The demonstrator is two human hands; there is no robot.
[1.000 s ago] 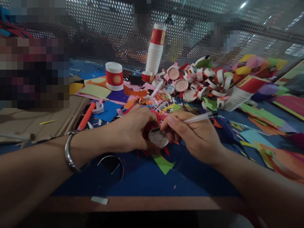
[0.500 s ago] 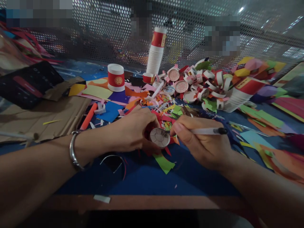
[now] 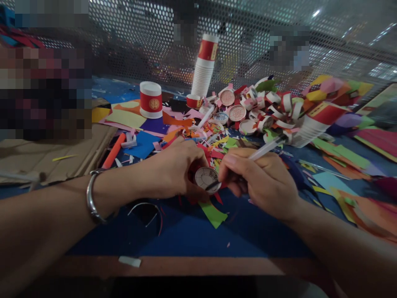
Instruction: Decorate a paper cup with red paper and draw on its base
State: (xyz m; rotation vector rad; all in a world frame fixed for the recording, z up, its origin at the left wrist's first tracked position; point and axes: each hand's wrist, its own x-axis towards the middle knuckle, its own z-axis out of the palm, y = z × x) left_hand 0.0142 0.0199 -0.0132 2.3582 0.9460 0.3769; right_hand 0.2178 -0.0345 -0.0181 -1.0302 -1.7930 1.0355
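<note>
Left hand (image 3: 181,167) curled round patterned paper-cup base (image 3: 204,175), inward of blue table (image 3: 248,238)'s near edge; right hand (image 3: 259,179) pinching clear-barrelled pen (image 3: 267,147), nib seemingly on base; brace base, stroke lightly.

A silver-coloured bangle (image 3: 89,198), bare forearms (image 3: 338,236)
The bangle, slim, rounded and shiny, circles the left wrist (image 3: 101,192); left hand (image 3: 176,167) and right hand (image 3: 259,178) are bare, like the forearms as far as they show.

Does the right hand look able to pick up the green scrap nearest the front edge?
Probably not easily: the right hand grips a pen, though most of the green scrap lies uncovered.
</note>
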